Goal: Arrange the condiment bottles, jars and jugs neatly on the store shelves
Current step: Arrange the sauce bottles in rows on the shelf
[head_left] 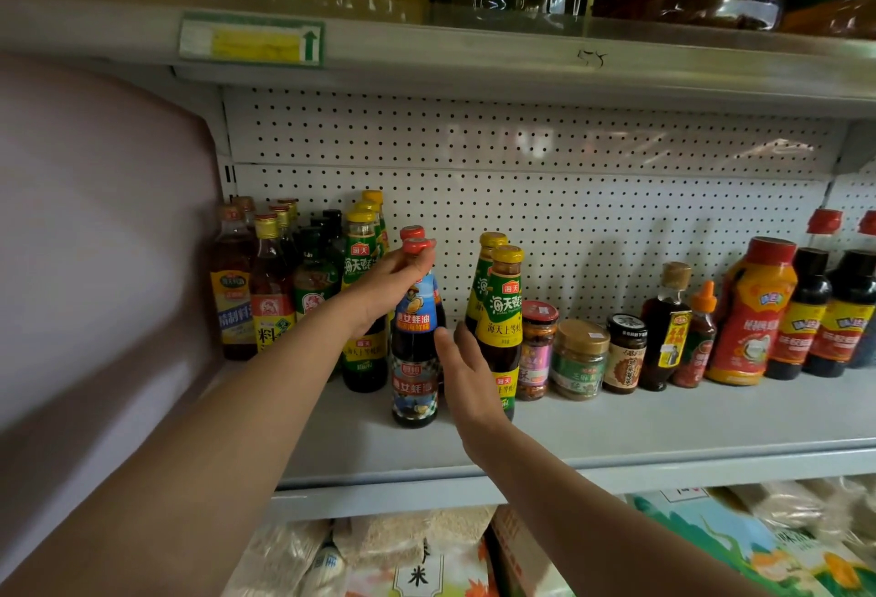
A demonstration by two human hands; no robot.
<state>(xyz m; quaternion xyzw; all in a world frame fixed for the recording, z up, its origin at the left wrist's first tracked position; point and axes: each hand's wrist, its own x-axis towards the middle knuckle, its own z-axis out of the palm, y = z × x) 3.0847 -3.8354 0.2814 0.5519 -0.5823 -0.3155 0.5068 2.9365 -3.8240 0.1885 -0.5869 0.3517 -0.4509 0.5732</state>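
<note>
Gripping the neck of the red-capped oyster sauce bottle [416,340] near the shelf [663,430] front edge, the left hand [388,286] steadies it; the right hand [467,369] is relaxed beside it. Rows at the left end look tidy, jars toward the right seem unsorted.

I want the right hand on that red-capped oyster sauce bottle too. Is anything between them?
Nothing visible. The right hand hovers open just right of the oyster sauce bottle, with only a narrow gap. The left hand grips its neck. The yellow-capped bottle stands behind the right hand's fingers.
</note>
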